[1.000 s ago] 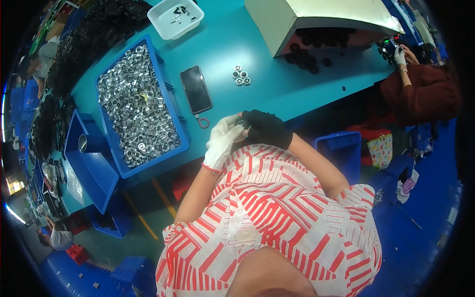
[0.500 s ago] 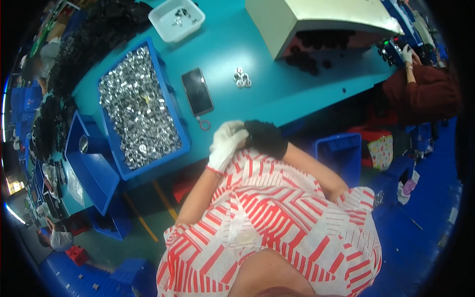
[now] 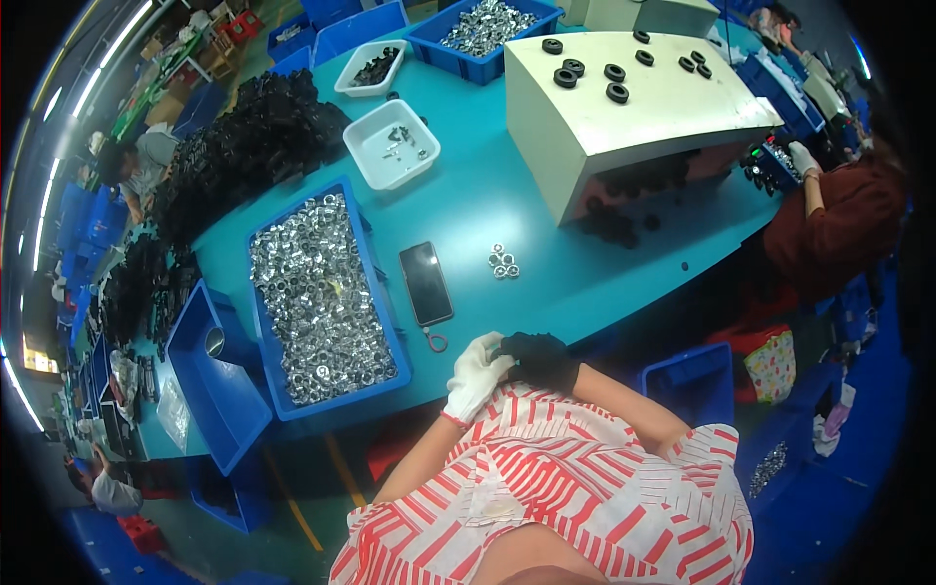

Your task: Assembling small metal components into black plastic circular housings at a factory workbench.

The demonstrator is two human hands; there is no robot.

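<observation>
White left glove [image 3: 474,378], black right glove [image 3: 542,361]

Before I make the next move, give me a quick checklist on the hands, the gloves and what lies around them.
1. Gloves on: ok; the left hand wears white, the right hand black.
2. Hands together: ok; they meet near the table edge.
3. Part seated between the fingers: cannot tell; the gloves hide whatever may be there.
4. Small metal parts grouped: ok; a cluster sits on the table beyond the hands.
5. Phone off the work surface: not ok; the phone lies between the blue bin and the cluster.
6. Supply of loose metal parts: ok; many lie in that bin.
</observation>
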